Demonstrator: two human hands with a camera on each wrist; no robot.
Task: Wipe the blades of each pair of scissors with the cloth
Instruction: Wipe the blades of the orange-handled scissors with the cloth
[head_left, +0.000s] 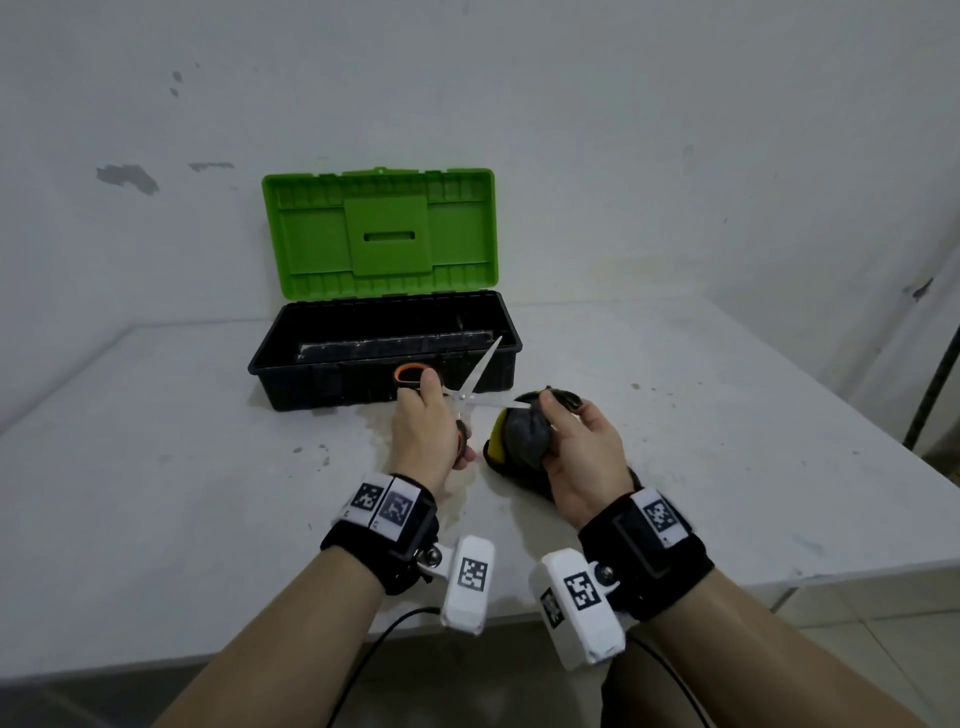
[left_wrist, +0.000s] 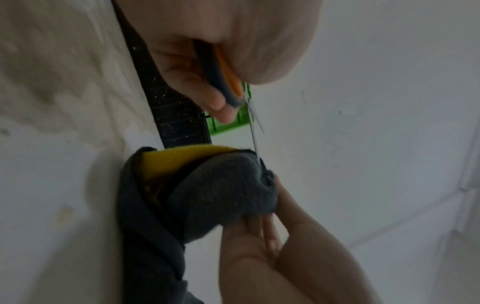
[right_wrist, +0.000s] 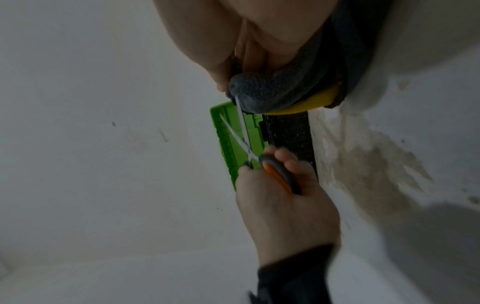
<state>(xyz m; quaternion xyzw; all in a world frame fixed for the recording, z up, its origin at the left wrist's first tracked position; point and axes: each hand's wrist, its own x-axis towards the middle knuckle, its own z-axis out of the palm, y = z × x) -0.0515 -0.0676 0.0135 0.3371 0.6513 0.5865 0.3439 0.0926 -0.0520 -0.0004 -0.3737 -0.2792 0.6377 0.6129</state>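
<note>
My left hand (head_left: 423, 434) grips the orange-and-grey handles of a pair of scissors (head_left: 480, 371), whose steel blades stand spread apart above the table. One blade points up toward the toolbox; the other runs right into the grey-and-yellow cloth (head_left: 522, 436). My right hand (head_left: 576, 441) holds that cloth bunched up and pinches it round the blade's tip. In the left wrist view the blade (left_wrist: 255, 142) enters the grey cloth (left_wrist: 226, 195). The right wrist view shows the cloth (right_wrist: 272, 92) wrapped over the blade (right_wrist: 240, 115), with the handle (right_wrist: 278, 174) in my left hand.
An open toolbox (head_left: 384, 353) with a black base and a raised green lid (head_left: 382, 234) stands on the white table (head_left: 182, 441) just behind my hands. A white wall rises behind it. The table's near edge and right edge lie close by.
</note>
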